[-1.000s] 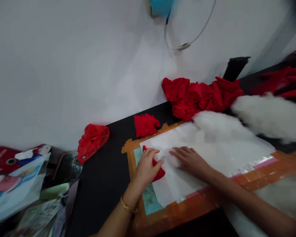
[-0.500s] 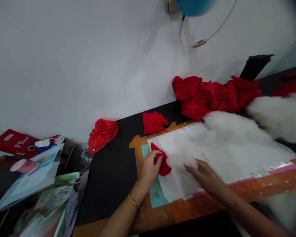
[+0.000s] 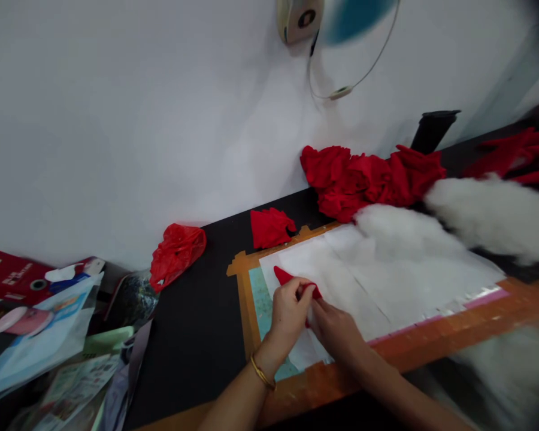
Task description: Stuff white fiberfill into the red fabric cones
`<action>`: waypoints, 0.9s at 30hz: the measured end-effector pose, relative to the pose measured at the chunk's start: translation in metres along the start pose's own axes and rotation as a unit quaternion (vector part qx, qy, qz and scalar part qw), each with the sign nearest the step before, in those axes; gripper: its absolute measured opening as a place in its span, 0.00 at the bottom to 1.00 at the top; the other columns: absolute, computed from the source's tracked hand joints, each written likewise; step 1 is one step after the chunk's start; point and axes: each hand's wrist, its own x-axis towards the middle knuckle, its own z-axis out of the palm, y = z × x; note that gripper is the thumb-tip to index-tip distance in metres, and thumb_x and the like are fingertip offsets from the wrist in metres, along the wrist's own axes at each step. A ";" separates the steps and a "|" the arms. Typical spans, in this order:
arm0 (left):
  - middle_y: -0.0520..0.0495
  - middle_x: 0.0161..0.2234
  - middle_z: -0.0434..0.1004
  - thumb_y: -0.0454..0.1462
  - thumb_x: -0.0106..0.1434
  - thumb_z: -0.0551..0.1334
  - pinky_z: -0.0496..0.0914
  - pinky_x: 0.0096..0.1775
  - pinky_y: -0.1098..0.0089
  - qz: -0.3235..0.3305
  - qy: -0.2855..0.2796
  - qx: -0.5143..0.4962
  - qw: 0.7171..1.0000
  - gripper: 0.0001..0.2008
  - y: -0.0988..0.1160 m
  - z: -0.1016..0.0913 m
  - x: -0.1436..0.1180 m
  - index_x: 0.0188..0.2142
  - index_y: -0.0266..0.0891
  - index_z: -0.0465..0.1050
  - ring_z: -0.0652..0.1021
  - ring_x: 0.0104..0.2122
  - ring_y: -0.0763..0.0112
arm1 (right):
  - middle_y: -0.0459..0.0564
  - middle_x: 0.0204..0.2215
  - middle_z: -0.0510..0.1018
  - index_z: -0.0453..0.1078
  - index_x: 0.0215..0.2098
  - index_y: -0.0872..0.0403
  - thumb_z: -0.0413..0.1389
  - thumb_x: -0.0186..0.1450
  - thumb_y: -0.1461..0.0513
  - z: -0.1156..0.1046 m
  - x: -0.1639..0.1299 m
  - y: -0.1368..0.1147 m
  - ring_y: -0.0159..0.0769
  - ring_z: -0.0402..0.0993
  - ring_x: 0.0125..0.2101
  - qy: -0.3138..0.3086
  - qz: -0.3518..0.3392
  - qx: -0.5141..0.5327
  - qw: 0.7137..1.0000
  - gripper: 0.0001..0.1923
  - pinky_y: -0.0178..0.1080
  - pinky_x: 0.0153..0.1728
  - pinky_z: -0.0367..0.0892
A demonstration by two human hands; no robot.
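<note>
On the white sheet point(image 3: 386, 281), near its left edge, both hands met over a small red fabric piece point(image 3: 284, 276). A judgement: the thin fabric could slip or crumple if the grip loosened. The left hand point(image 3: 288, 312) pinched it, fingers curled over its top; the right hand point(image 3: 335, 328) pressed fingertips into it from beside, its pointed end poking out leftward.

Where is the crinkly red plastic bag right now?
The red plastic bag lies on the black table by the white wall, left of the small red fabric piece and the white paper.
</note>
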 end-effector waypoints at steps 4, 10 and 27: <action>0.46 0.38 0.81 0.37 0.65 0.58 0.69 0.44 0.63 0.088 -0.050 0.052 0.993 0.09 0.007 0.008 -0.015 0.39 0.43 0.77 0.78 0.38 0.62 | 0.55 0.21 0.79 0.71 0.22 0.55 0.49 0.56 0.66 0.002 0.016 0.011 0.41 0.74 0.22 0.007 0.068 0.127 0.990 0.09 0.37 0.24 0.65; 0.42 0.41 0.77 0.39 0.65 0.59 0.68 0.48 0.58 0.170 0.002 0.036 0.985 0.16 0.000 0.000 -0.038 0.52 0.43 0.71 0.75 0.42 0.59 | 0.50 0.28 0.81 0.72 0.27 0.54 0.47 0.58 0.60 -0.021 0.022 0.003 0.41 0.76 0.29 0.026 0.085 0.315 0.945 0.12 0.39 0.32 0.72; 0.46 0.44 0.76 0.36 0.57 0.68 0.76 0.42 0.68 -0.174 0.197 -0.507 0.821 0.33 0.016 0.019 -0.015 0.60 0.45 0.58 0.80 0.40 0.66 | 0.54 0.46 0.81 0.73 0.47 0.52 0.55 0.61 0.55 -0.002 0.036 -0.043 0.49 0.76 0.49 0.063 0.089 0.362 0.926 0.18 0.46 0.49 0.72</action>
